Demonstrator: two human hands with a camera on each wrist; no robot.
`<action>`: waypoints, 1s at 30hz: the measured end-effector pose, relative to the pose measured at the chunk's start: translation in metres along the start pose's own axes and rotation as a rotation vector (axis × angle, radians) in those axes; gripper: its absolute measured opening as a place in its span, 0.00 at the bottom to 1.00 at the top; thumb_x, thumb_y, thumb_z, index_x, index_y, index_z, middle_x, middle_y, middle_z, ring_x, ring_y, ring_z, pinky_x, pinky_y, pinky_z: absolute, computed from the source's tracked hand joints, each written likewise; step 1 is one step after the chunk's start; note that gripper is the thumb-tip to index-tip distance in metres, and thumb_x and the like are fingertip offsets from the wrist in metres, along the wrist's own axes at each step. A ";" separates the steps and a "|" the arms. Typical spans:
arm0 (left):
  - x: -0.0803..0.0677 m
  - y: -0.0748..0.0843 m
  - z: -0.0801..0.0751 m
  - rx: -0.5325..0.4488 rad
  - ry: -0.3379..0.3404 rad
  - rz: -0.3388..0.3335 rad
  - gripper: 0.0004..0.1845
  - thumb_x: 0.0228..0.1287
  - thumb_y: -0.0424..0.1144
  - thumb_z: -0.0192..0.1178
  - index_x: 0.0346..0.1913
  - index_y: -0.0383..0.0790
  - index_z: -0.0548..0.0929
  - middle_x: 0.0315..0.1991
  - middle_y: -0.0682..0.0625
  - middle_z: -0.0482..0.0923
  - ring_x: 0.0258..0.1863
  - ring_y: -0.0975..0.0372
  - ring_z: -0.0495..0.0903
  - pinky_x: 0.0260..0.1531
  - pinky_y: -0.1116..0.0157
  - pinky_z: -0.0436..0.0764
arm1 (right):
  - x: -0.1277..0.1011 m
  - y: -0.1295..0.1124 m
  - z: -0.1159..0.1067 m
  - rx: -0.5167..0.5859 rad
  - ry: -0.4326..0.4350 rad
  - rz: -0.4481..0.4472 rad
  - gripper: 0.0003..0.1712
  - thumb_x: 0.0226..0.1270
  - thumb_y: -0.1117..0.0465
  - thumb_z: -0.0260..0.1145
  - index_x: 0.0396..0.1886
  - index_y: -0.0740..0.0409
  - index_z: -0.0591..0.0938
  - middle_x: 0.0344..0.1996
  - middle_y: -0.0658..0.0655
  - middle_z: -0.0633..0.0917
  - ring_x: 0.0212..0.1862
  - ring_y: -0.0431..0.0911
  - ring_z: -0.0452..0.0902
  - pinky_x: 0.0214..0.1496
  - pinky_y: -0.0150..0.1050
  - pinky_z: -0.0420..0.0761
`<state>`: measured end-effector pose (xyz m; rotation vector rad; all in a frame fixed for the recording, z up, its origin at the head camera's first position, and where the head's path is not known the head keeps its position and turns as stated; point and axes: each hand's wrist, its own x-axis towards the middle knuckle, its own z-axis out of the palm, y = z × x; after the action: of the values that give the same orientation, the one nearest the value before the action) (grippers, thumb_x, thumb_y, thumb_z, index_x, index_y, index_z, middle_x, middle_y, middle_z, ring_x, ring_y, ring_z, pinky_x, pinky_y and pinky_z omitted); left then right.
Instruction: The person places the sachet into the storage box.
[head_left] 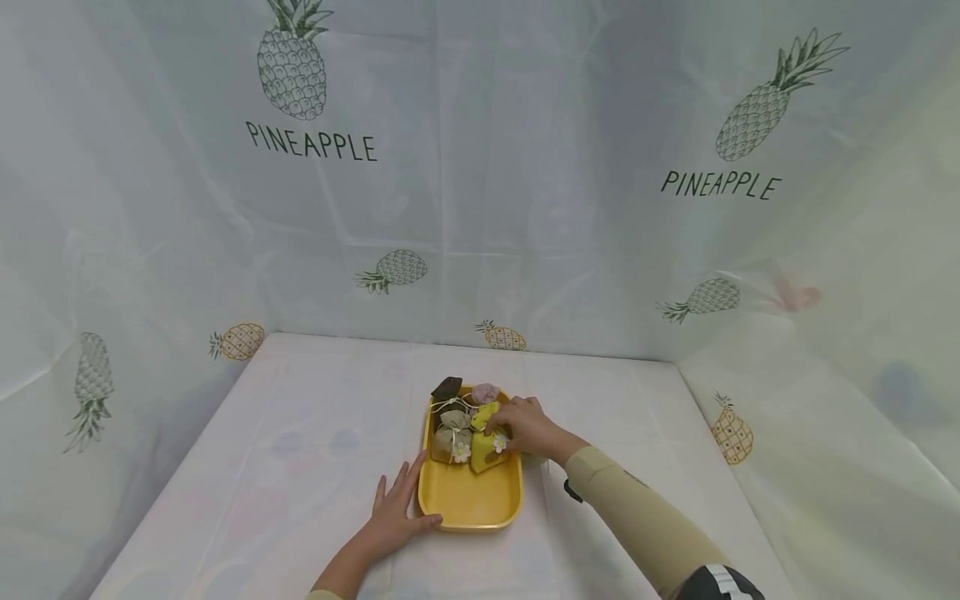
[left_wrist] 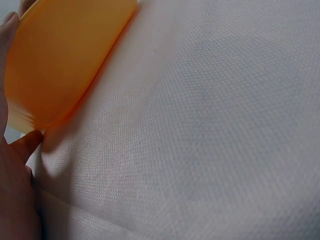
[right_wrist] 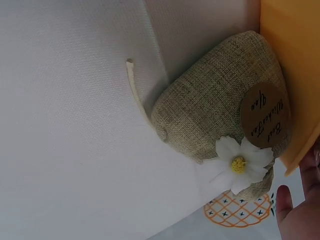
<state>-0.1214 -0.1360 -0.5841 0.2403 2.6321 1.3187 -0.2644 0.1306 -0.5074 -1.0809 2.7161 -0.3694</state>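
Observation:
A yellow tray (head_left: 471, 500) holds several small drawstring pouches at its far end. My right hand (head_left: 531, 429) reaches over its right rim and pinches a yellow pouch (head_left: 487, 454) with a white flower. Left of that sits a beige pouch (head_left: 450, 442), also with a flower; behind are a dark brown pouch (head_left: 447, 388) and a pinkish pouch (head_left: 485, 393). My left hand (head_left: 393, 512) steadies the tray's near left side, fingers spread and thumb at the near corner. In the left wrist view, its fingertips lie along the orange-looking tray wall (left_wrist: 65, 60).
Outside the tray's right wall, a burlap pouch (right_wrist: 215, 95) with a flower and a round label lies on the white-covered table (right_wrist: 75, 150); in the head view my right wrist mostly hides it. Pineapple-printed curtains (head_left: 510, 167) hang behind and at both sides.

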 end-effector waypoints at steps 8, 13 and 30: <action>0.002 -0.002 0.001 0.012 -0.006 -0.013 0.57 0.53 0.61 0.68 0.79 0.52 0.46 0.75 0.37 0.51 0.74 0.41 0.44 0.68 0.42 0.25 | -0.006 0.000 -0.007 0.060 -0.040 0.016 0.21 0.50 0.54 0.79 0.47 0.39 0.87 0.47 0.42 0.83 0.51 0.44 0.70 0.50 0.48 0.65; 0.003 -0.004 0.002 0.022 -0.006 -0.013 0.57 0.53 0.61 0.69 0.79 0.54 0.45 0.75 0.37 0.51 0.74 0.41 0.44 0.68 0.42 0.25 | -0.012 0.002 -0.014 0.164 -0.046 0.012 0.23 0.51 0.58 0.79 0.50 0.43 0.87 0.51 0.46 0.82 0.55 0.47 0.71 0.59 0.52 0.67; 0.003 -0.005 0.003 0.022 -0.007 -0.019 0.57 0.52 0.60 0.69 0.79 0.53 0.46 0.75 0.37 0.51 0.74 0.42 0.43 0.68 0.42 0.25 | -0.042 0.041 -0.021 0.437 0.103 0.204 0.23 0.49 0.63 0.79 0.48 0.50 0.87 0.54 0.53 0.78 0.59 0.53 0.71 0.64 0.57 0.71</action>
<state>-0.1243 -0.1355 -0.5903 0.2229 2.6379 1.2809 -0.2667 0.1915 -0.4958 -0.6763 2.6144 -0.9489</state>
